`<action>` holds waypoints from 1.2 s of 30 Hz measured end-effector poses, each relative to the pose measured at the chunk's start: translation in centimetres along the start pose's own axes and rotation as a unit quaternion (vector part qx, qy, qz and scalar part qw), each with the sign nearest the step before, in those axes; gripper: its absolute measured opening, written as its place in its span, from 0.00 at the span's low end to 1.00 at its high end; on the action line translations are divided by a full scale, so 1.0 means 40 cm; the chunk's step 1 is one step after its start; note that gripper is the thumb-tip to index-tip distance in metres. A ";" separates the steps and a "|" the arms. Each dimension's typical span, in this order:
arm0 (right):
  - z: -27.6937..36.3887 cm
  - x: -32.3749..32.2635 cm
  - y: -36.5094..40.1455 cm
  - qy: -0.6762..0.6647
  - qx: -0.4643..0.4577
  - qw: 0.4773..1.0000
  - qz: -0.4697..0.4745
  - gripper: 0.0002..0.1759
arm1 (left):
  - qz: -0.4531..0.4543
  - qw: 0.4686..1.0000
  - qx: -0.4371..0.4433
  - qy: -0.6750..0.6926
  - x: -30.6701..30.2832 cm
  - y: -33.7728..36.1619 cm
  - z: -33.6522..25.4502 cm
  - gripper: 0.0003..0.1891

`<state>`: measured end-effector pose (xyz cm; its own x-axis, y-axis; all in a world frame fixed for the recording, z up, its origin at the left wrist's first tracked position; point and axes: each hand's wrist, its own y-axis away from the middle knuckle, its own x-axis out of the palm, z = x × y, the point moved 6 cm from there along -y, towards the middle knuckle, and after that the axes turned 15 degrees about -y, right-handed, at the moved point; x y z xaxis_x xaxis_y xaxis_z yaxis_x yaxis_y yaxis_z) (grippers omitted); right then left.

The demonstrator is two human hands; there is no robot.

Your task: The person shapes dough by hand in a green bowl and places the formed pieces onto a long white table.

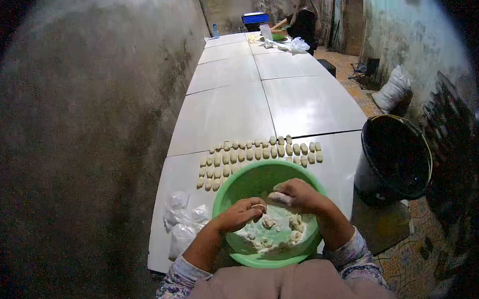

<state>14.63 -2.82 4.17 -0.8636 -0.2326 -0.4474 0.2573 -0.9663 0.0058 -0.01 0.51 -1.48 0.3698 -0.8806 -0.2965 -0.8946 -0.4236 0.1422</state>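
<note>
Both hands are over a green basin at the near end of the white table. My left hand is closed, its fingertips pinched on a small pale piece of dough. Flour whitens the bent fingers of my right hand, which are pressed together; whether they hold anything is hidden. Inside the basin, loose dough lumps lie in white flour. Just beyond the basin, rows of small oblong dough pieces are laid out on the table.
Plastic bags of white powder lie left of the basin. A large black bucket stands to the right. The long white table runs along a wall towards a co-worker at the far end. A white sack leans on the right wall.
</note>
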 end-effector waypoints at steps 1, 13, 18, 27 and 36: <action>0.018 -0.011 0.012 -0.042 0.002 0.998 -0.049 0.26 | 0.005 0.999 -0.018 -0.036 -0.001 -0.003 0.016 0.09; -0.052 0.017 -0.020 -0.166 -0.133 0.977 -0.010 0.11 | -0.135 0.952 0.071 -0.267 -0.010 -0.008 -0.007 0.18; -0.052 0.023 -0.008 -0.224 -0.005 0.973 0.045 0.11 | -0.158 0.964 0.037 -0.211 -0.015 -0.011 -0.015 0.15; -0.018 0.045 -0.008 -0.138 -0.104 0.984 0.051 0.10 | -0.106 0.985 0.099 -0.091 0.007 -0.006 -0.039 0.20; -0.027 0.033 -0.010 -0.245 -0.059 0.967 0.035 0.15 | -0.107 0.985 0.025 -0.131 -0.004 -0.009 -0.008 0.16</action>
<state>13.84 -2.62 2.60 -0.9370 -0.3482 0.0283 0.3443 -0.9342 -0.0938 0.33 0.73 -1.16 0.4797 -0.6845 -0.5489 -0.8167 -0.5771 0.0059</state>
